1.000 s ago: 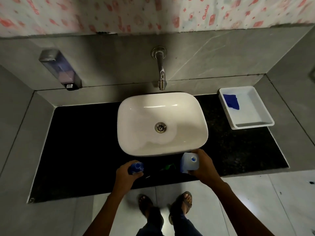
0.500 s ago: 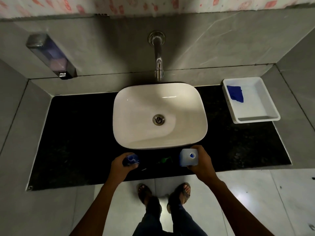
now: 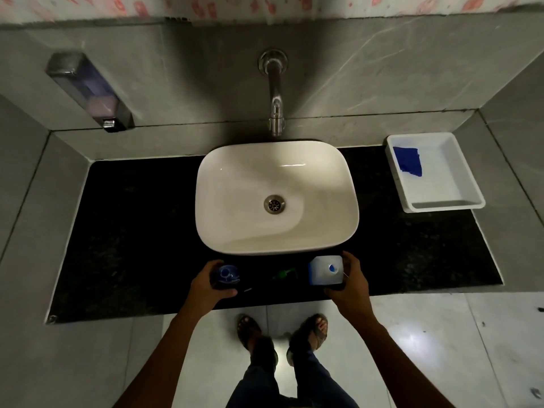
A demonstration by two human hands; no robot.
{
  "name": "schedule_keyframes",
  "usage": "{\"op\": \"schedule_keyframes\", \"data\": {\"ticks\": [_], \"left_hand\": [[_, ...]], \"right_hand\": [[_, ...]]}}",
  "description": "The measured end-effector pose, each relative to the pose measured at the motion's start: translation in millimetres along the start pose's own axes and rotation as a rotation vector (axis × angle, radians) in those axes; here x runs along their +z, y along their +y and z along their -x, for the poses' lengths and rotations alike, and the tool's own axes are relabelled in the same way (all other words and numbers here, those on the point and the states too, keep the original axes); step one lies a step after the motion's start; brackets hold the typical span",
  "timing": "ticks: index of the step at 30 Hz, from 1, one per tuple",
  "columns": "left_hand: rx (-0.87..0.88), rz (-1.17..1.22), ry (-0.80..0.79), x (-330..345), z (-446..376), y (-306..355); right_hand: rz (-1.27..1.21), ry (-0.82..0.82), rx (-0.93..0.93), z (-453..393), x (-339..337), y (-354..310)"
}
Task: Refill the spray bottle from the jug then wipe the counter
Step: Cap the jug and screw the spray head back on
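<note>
while the view looks straight down on a dark bench (image 3: 132, 231) set in grey tile, a soap dispenser (image 3: 91, 92) is fixed to the wall at far left. the left hand (image 3: 210, 285) holds the spray bottle (image 3: 226, 275) near the front edge of the bench, fingers curled round its body; the bottle stands upright, its blue open neck facing up, and no spray head is on it. just to its right a green spray head (image 3: 285, 273) lies on the bench between the two hands, touching neither. behind these sits a white basin (image 3: 276, 198) with a metal drain (image 3: 274, 204), under a chrome tap (image 3: 275, 95) that comes out of the wall. to the right of the green part, the jug (image 3: 325, 270), pale and squarish with a blue opening on top, stands upright just in front of the basin's front rim. the right hand (image 3: 348, 282) grips it from the right side, fingers wrapped round its far and near faces. bottle and jug are apart. at far right a white tray (image 3: 441, 198) rests on the bench against the wall, with a blue cloth (image 3: 409, 164) in its rear left corner. below, two feet in sandals (image 3: 282, 331) stand on a pale tiled floor (image 3: 426, 334).
</note>
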State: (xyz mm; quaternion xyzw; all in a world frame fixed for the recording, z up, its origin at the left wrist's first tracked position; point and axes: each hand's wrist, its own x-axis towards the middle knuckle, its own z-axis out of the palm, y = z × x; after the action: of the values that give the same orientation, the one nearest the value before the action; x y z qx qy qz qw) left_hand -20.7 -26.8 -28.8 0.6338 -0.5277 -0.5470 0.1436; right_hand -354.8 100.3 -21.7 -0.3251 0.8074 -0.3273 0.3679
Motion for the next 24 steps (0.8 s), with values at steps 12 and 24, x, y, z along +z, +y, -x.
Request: {"op": "schedule_keyframes", "data": {"ticks": [12, 24], "left_hand": [[0.026, -0.008, 0.020, 9, 9, -9], [0.182, -0.129, 0.073, 10, 14, -8]], "right_hand": [[0.064, -0.256, -0.062, 54, 71, 1], [0.693, -0.294, -0.362, -4, 118, -18]]}}
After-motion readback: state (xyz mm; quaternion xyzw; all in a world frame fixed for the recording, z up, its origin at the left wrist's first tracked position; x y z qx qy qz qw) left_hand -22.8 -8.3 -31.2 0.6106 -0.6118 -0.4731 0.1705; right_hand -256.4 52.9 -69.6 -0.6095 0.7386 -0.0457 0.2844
